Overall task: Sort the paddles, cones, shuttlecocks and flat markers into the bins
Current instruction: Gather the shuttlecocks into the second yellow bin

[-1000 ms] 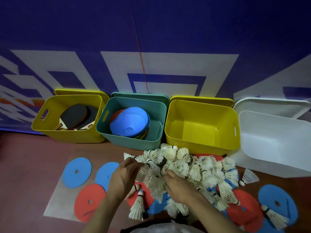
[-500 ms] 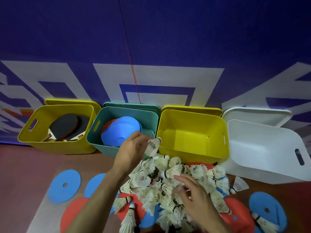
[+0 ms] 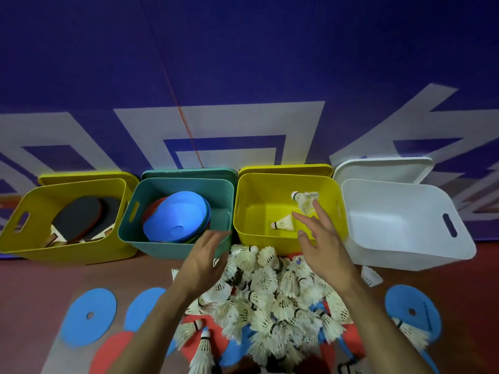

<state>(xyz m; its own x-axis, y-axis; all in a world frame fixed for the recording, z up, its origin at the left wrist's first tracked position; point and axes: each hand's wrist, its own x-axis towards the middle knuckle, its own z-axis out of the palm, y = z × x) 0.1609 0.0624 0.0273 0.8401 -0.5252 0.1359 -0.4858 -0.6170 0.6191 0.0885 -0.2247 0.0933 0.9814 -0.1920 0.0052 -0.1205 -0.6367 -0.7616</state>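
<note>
Both hands hang over the floor with fingers spread and holding nothing: the left hand in front of the green bin, the right hand at the front edge of the middle yellow bin. Two shuttlecocks are inside that yellow bin, one blurred near the back wall. A big pile of shuttlecocks lies below the hands on red and blue flat markers. Paddles sit in the left yellow bin, cones in the green one, beside the white bin.
</note>
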